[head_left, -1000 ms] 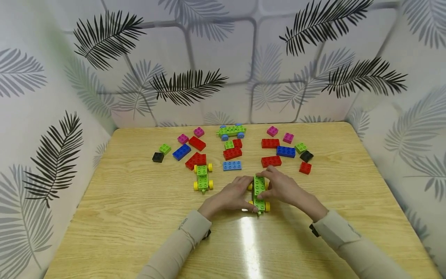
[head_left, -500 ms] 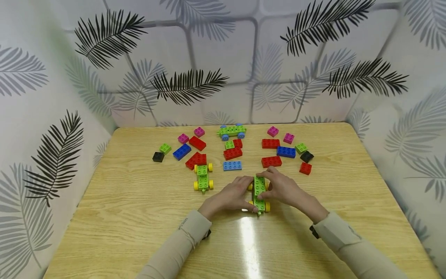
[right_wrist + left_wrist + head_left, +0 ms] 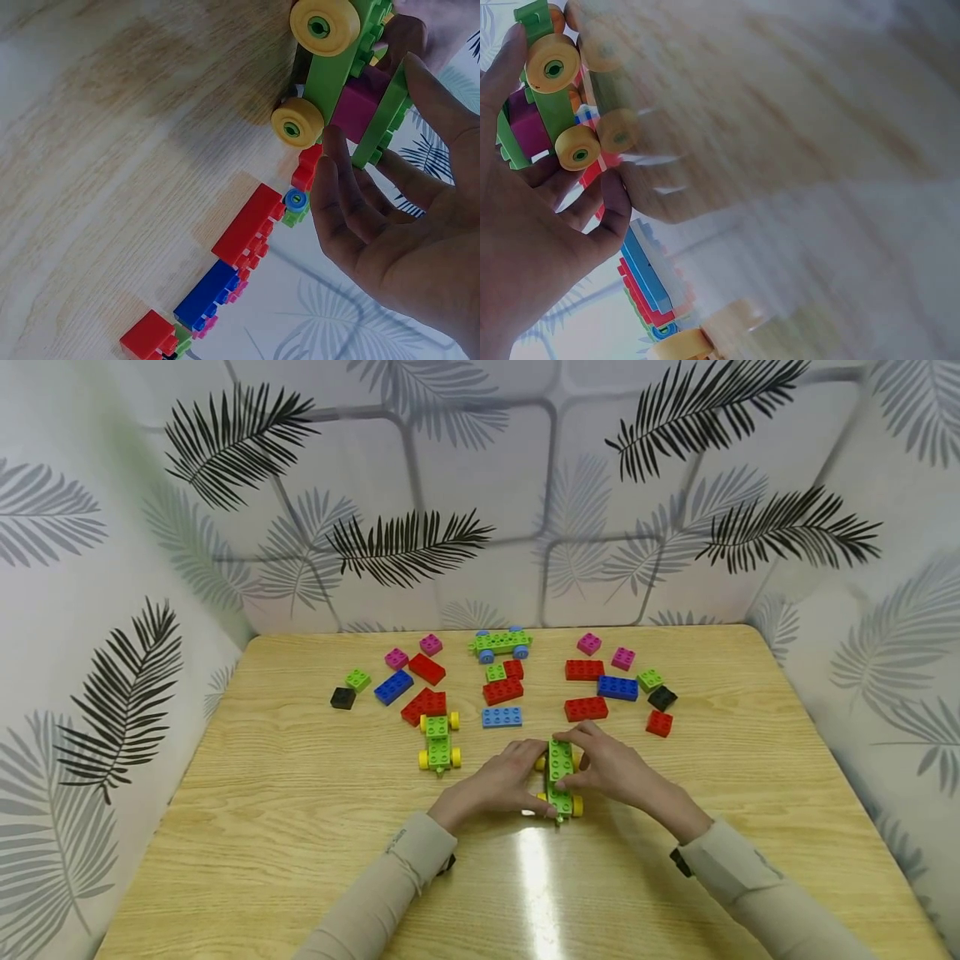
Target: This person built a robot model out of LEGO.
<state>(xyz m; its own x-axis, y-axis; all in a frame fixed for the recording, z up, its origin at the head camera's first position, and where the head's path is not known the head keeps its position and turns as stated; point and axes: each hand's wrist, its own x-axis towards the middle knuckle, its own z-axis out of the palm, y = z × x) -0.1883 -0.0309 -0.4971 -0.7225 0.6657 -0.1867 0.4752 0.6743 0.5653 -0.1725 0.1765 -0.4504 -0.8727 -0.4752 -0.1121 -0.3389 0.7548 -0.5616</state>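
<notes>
A green car base (image 3: 559, 807) with yellow wheels stands on the table, its length running away from me. My left hand (image 3: 495, 783) holds it from the left, thumb by the near end and fingers toward the far end. On the base sits a magenta brick (image 3: 358, 106), seen from the side in both wrist views. Topping that brick is a long green brick (image 3: 384, 120). My right hand (image 3: 621, 770) pinches this green brick between thumb and fingers. Parts of the car's left side are hidden by the left hand in the head view.
Left of the hands stands another green car (image 3: 438, 753) with yellow wheels. Farther back are a light-blue brick (image 3: 502, 717), a blue-wheeled green car base (image 3: 501, 643), red bricks (image 3: 586, 708), blue bricks (image 3: 618, 688) and black pieces (image 3: 342, 697). A patterned wall borders the table.
</notes>
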